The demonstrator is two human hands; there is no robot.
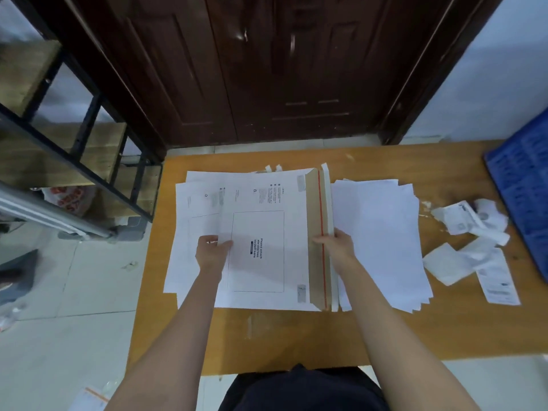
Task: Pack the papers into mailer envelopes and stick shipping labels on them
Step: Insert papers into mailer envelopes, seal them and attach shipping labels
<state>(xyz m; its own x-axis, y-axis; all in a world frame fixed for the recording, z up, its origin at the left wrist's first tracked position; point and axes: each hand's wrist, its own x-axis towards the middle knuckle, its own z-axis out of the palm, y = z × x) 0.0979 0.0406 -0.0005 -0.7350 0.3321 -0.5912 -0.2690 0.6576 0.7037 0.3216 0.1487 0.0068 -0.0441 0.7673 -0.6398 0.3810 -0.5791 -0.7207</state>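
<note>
Two hands (left (pixel 211 253), right (pixel 338 244)) hold one mailer envelope (pixel 267 241).

A dark wooden door (pixel 267 63) fills the upper middle. A black metal rack (pixel 74 129) stands at the upper left, a red-printed plastic bag (pixel 69 200) beneath it. A blue crate (pixel 525 185) sits at the orange desk's (pixel 296 330) right edge.
</note>
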